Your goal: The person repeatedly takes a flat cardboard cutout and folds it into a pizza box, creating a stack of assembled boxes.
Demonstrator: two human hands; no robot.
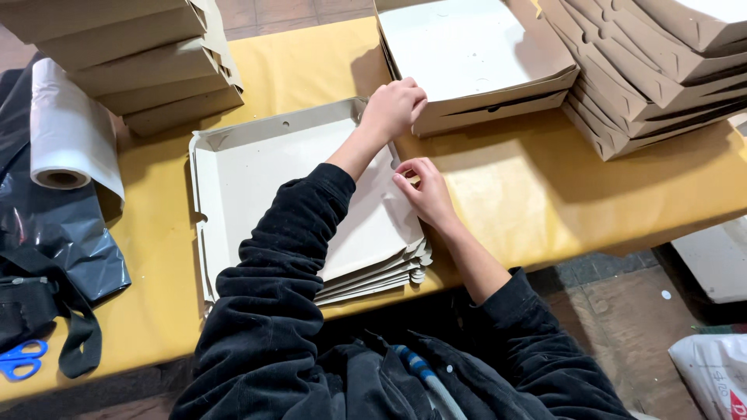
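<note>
Lying flat near the front edge of the yellow paper-covered tabletop (pixel 498 194), the stack of unfolded grey-white cardboard box blanks (pixel 257 179) sits directly in front of the person, its topmost blank partly formed — the left and far walls already stand up as a low rim, while the right side is where both hands work. That right side runs roughly front to back, away from the person, and the two hands sit along it: the left hand (pixel 393 109) at the far right corner of the blank, the right hand (pixel 424 190) nearer, about midway down the same side. The left hand is the farther one, reaching across the blank in a black sleeve; its grip is curled shut into a loose fist over the corner flap, though exactly what the fingers pinch underneath is hidden. The right hand's grip is nearly together — thumb and fingertips pinched on the thin edge of the cardboard side wall. Just beyond the left hand, touching or almost so, stands a short pile of finished flat square cardboard boxes (pixel 482 62); taller leaning piles of folded cardboard boxes (pixel 654 70) occupy the far right corner of the tabletop.
</note>
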